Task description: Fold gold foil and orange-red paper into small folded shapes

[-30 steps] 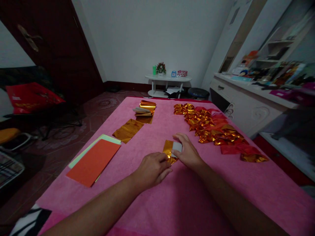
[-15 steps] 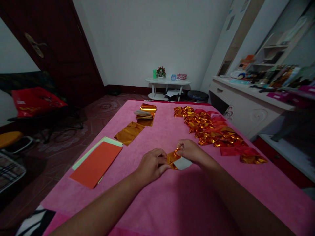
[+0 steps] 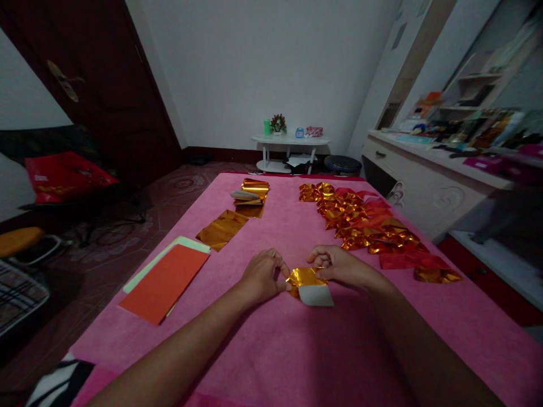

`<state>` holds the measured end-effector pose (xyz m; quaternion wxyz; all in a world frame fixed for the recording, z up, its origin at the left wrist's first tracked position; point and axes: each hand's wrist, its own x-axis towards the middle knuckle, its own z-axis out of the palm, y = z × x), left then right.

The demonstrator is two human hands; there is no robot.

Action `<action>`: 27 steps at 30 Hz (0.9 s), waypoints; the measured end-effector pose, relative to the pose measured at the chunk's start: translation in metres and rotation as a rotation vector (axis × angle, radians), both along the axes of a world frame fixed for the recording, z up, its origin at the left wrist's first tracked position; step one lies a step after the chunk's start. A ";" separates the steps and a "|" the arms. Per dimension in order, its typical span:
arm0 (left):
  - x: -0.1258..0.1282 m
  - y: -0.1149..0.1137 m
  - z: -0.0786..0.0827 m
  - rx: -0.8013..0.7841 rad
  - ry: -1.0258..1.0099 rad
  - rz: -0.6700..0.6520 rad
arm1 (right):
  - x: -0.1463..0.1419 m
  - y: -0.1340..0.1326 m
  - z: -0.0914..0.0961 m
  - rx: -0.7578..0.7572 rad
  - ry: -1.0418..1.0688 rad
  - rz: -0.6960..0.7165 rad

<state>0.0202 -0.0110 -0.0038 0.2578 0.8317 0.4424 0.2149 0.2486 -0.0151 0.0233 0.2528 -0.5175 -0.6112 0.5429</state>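
Both hands work on one sheet of gold foil paper (image 3: 306, 276), partly folded, with its pale back (image 3: 317, 295) showing on the near side. My left hand (image 3: 265, 274) pinches the sheet's left end between thumb and fingers. At the right end, my right hand (image 3: 335, 263) grips the far right corner, its fingers curled. The sheet is close above or on the pink cloth; which one I cannot tell. Beyond my right hand lie rows of folded gold foil pieces (image 3: 343, 212) with red parts.
A pink cloth (image 3: 237, 345) covers the table. On the left lie orange paper (image 3: 165, 282), pale green paper (image 3: 146, 271) and a flat gold foil sheet (image 3: 223, 229). Farther back is a stack of gold foil sheets (image 3: 254, 198). A cluttered white dresser (image 3: 428, 169) stands at right.
The sheet has turned flatter and its pale flap now points toward me. My right hand has shifted slightly right and down along it. The left still pinches the left end.
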 end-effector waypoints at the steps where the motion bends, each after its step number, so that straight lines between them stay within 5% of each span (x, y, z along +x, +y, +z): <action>1: 0.000 0.001 0.000 -0.017 0.001 -0.008 | 0.000 -0.001 0.000 0.001 -0.011 0.024; 6: 0.001 -0.001 -0.003 0.001 -0.059 -0.051 | -0.017 -0.007 0.000 0.201 -0.281 0.118; 10: 0.000 -0.003 -0.009 -0.035 -0.223 -0.036 | -0.036 -0.008 -0.003 0.351 -0.388 0.048; 18: 0.004 0.001 -0.010 -0.410 -0.765 0.222 | -0.042 -0.006 -0.006 0.094 0.040 -0.050; 27: 0.000 0.006 -0.001 -0.405 -0.745 0.133 | -0.051 -0.007 -0.029 0.139 0.035 -0.044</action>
